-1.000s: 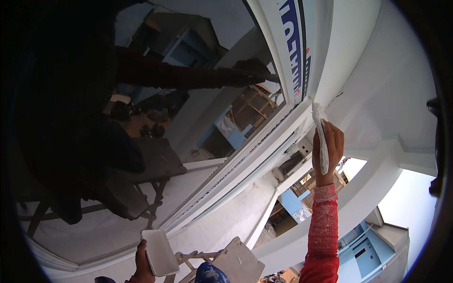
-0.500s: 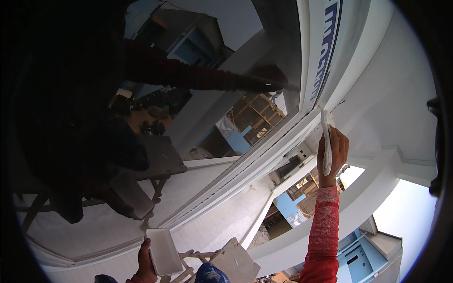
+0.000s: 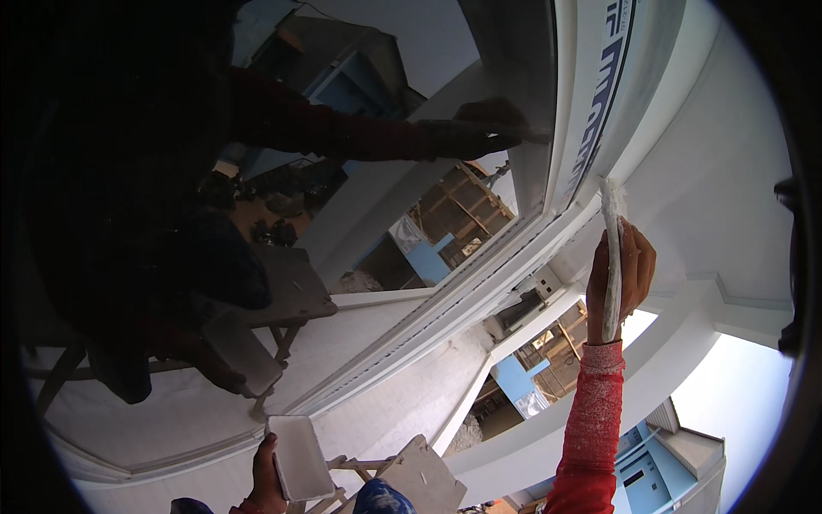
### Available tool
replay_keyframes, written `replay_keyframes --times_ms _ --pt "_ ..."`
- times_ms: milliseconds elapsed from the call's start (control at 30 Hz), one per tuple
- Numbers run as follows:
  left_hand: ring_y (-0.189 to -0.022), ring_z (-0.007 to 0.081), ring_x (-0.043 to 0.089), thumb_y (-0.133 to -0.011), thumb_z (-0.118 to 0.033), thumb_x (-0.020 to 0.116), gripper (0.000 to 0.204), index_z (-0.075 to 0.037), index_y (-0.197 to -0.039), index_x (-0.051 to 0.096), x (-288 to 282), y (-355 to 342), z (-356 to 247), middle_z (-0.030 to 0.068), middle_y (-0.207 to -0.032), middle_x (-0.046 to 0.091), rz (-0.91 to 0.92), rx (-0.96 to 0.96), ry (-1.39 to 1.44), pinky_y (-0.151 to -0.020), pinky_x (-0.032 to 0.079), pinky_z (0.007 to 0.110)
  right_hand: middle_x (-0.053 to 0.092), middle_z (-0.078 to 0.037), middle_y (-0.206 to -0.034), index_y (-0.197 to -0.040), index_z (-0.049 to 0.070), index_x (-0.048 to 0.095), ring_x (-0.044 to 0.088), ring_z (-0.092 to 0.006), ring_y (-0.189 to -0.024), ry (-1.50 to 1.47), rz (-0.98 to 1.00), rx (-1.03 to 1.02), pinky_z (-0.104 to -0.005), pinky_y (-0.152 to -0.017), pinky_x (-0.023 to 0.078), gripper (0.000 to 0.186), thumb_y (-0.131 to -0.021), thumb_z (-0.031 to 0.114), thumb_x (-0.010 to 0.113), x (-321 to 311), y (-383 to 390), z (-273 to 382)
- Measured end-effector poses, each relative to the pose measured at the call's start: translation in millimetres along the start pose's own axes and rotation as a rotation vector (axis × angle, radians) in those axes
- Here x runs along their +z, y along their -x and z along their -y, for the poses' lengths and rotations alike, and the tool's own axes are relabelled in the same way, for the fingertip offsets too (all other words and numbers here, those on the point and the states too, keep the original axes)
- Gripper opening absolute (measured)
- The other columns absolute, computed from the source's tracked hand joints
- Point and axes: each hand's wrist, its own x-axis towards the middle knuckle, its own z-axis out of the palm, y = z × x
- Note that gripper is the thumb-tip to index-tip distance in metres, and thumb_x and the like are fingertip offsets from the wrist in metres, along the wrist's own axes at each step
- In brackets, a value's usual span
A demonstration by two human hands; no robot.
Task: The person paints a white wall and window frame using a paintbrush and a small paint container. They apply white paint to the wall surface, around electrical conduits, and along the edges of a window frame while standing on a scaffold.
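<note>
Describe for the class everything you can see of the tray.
The tray is a shallow, whitish, roughly rectangular vessel with rounded corners and a thin raised rim, perhaps plastic. It sits low in the view, left of centre, its open side facing the camera. The left hand holds it by its left side, thumb at the edge. Its underside is hidden; whether putty coats the inside is unclear.

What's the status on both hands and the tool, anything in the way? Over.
Right hand gripping white-smeared tool, tip up near window frame, contact unclear. Left hand holding white tray, low. Nothing visibly blocking the tool.
</note>
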Motion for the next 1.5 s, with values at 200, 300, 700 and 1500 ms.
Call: replay_keyframes --times_ms 200,300,700,1500 --pt "-0.106 0.0251 0.064 -0.093 -0.059 0.056 0.062 -0.012 -0.134 0.057 7.8 10.7 -6.5 0.0063 -0.114 0.064 0.007 -0.033 0.031 -0.093 0.053 0.045 0.07 -0.013 -0.109 -0.12 0.006 0.071 0.068 -0.0295 -0.101 -0.023 0.103 0.04 -0.0412 -0.088 0.058 0.041 -0.08 0.001 0.081 -8.4 15.6 6.0" --pt "-0.107 0.0256 0.064 -0.093 -0.059 0.055 0.063 -0.012 -0.136 0.056 9.6 12.3 -7.1 0.0068 -0.115 0.064 0.005 -0.016 0.004 -0.093 0.053 0.046 0.07 -0.013 -0.108 -0.118 0.005 0.071 0.067 -0.0296 -0.099 -0.013 0.154 0.058 -0.0415 -0.088 0.058 0.038 -0.081 0.003 0.08 3.4 20.7 -0.2" --pt "-0.113 0.0281 0.064 -0.095 -0.059 0.052 0.065 -0.012 -0.139 0.054 7.4 8.2 -3.2 0.0084 -0.121 0.064 0.054 -0.029 -0.017 -0.097 0.052 0.048 0.07 -0.015 -0.11 -0.118 0.001 0.071 0.068 -0.0305 -0.101 -0.02 0.1 -0.079 -0.0398 -0.088 0.057 0.036 -0.083 -0.001 0.078 -11.8 -27.7 5.5" --pt "-0.109 0.0268 0.065 -0.094 -0.056 0.054 0.063 -0.01 -0.136 0.055 4.2 10.1 -1.4 0.0089 -0.12 0.065 0.056 -0.012 0.014 -0.093 0.054 0.046 0.07 -0.013 -0.11 -0.116 0.007 0.071 0.071 -0.0273 -0.1 -0.065 -0.032 -0.082 -0.0393 -0.084 0.061 0.033 -0.084 0.0 0.079 -62.0 -67.2 34.2"
